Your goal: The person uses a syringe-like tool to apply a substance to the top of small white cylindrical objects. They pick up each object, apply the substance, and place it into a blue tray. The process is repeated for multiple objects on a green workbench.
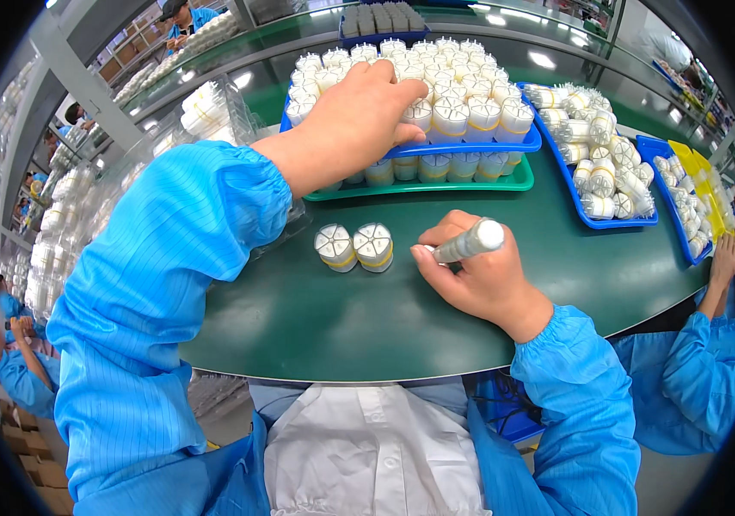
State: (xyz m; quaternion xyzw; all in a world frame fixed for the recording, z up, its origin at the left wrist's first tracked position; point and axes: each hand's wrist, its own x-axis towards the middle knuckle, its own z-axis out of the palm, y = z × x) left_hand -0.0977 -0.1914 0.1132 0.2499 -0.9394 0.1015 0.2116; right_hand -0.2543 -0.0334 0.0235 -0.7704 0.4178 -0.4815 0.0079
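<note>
My left hand point(359, 116) reaches over the upper blue tray point(402, 150), thumb and fingers curled round a white cylindrical part in the near rows; the palm hides several neighbours. Packed upright, the white cylinders point(449, 116) have segmented round tops and yellow bands. On the green table point(324, 327), two more such cylinders point(354, 248) stand upright side by side, in front of the trays. My right hand point(483, 275) is closed round a thick pen-like tube point(470, 242) with a white rounded end, its other end pointing left toward the pair, apart from them.
Under the upper tray is a green tray point(423, 188) of more cylinders. Right of it, a blue tray point(617, 221) holds loose lying cylinders, then another blue tray point(696, 251). Clear plastic packaging point(242, 112) crowds the left. A co-worker's hands point(726, 258) are at far right.
</note>
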